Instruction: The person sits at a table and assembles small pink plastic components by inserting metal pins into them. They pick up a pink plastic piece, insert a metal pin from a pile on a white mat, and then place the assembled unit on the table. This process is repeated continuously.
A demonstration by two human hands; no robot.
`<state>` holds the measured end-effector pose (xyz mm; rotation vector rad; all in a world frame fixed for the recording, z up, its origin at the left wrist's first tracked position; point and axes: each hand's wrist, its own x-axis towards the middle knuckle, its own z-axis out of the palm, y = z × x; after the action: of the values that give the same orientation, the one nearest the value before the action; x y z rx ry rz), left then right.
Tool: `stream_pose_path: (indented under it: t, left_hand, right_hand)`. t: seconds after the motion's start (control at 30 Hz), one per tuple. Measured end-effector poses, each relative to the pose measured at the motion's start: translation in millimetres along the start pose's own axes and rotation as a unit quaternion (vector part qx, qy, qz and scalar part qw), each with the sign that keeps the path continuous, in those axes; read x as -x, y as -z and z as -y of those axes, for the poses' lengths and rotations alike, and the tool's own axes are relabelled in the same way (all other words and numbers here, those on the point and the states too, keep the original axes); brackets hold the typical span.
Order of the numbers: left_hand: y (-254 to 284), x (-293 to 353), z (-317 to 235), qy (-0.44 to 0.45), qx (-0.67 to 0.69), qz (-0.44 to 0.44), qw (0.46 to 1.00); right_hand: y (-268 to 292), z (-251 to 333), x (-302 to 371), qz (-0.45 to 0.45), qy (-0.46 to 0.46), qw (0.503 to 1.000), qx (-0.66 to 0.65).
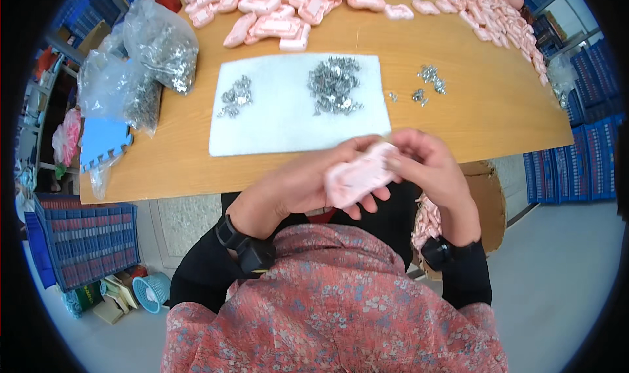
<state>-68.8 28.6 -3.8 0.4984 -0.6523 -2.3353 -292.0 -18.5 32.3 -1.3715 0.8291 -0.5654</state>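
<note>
A pale pink plastic shell (357, 180), oblong with rounded ends and a raised rim, is held up just off the table's near edge. My left hand (303, 171) cradles it from below, fingertips showing past its near side. At the shell's upper right end, my right hand (429, 162) has its thumb and fingers closed in; whether a small part sits between them is hidden. Beyond my hands, a white foam sheet (282, 125) carries a small pile of metal parts (236, 98) on the left and a larger pile of metal parts (335, 86) on the right.
More small metal parts (430, 78) lie on the wooden table (472, 120). Pink shells (278, 27) are heaped along its far side. Plastic bags of metal parts (160, 45) stand at the left by a blue foam mat (105, 140). A cardboard box (488, 196) sits below the right edge.
</note>
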Motion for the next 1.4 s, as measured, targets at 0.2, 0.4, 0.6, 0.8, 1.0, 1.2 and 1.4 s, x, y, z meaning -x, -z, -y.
stream_pose_path:
  t: [0.2,0.4,0.6,0.8,1.0,1.2,1.4]
  left_hand:
    - [-11.7,5.2,-65.2,-0.036,-0.323,-0.155,0.933]
    - [56.5,-27.1,-175.0,-0.123,-0.673,-0.42,0.596]
    - [85.1,-92.0,-225.6,-0.164,-0.769,-0.502,0.36]
    - [87.1,-132.1,-223.7,-0.051,-0.856,-0.446,0.257]
    - [73.6,-130.5,-228.6,-0.079,-0.839,-0.455,0.288]
    - [61.9,-74.3,-221.0,-0.083,-0.546,-0.464,0.692]
    - [41.0,9.3,-132.9,-0.181,-0.111,-0.215,0.953]
  right_hand:
    - [124.0,-52.8,119.1,-0.18,-0.08,0.98,0.012]
    - [188.8,-146.7,204.5,-0.409,-0.152,0.889,0.138]
    - [139.2,-117.1,133.8,-0.414,0.02,0.888,0.201]
    - [71.0,-27.5,63.0,-0.318,0.08,0.892,0.312]
    - [39.5,1.6,-11.5,-0.209,0.1,0.907,0.352]
    - [17.6,-6.3,-68.8,-0.129,0.127,0.907,0.38]
    - [11.8,-19.4,-89.5,-0.117,0.154,0.879,0.437]
